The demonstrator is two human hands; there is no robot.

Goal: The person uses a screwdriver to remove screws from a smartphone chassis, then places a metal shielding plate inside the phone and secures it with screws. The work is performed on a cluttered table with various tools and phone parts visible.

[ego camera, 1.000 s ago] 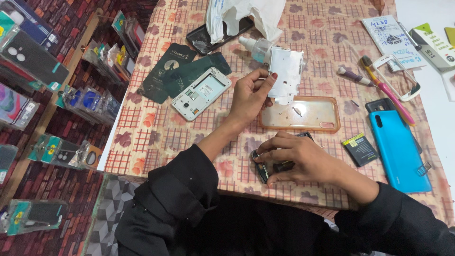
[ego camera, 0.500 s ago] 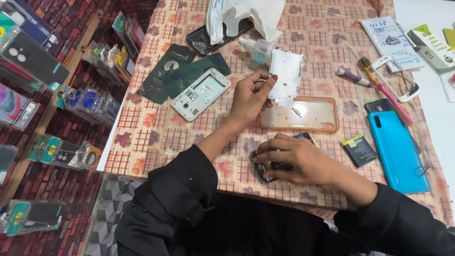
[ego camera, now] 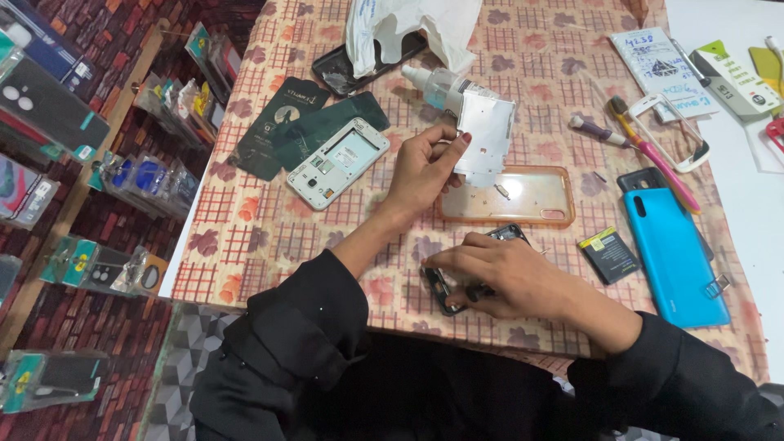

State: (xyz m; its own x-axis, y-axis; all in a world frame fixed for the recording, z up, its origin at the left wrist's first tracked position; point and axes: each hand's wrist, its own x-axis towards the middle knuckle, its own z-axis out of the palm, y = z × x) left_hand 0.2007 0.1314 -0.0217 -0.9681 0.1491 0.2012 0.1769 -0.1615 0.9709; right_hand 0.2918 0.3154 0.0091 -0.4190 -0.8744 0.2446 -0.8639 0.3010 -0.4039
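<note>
My left hand (ego camera: 425, 167) holds a thin silver metal phone plate (ego camera: 486, 135) by its left edge, raised just above a clear orange-rimmed phone case (ego camera: 531, 196) that has small screws lying in it. My right hand (ego camera: 502, 278) lies flat over a dark phone frame (ego camera: 449, 294) near the table's front edge, fingers pressing on it; the frame is mostly hidden under the hand. A white phone housing (ego camera: 336, 162) lies to the left of my left hand on the checked tablecloth (ego camera: 245, 229).
A blue phone (ego camera: 674, 257) and a small black battery (ego camera: 608, 255) lie at the right. Dark back covers (ego camera: 302, 126), a spray bottle (ego camera: 433, 86), a white plastic bag (ego camera: 408, 28), a brush and tools (ego camera: 645, 151) sit farther back. Shelves of phone cases (ego camera: 49, 122) stand at the left.
My left hand has tilted the metal plate a little. My right hand has spread flatter over the dark frame and shifted slightly on it.
</note>
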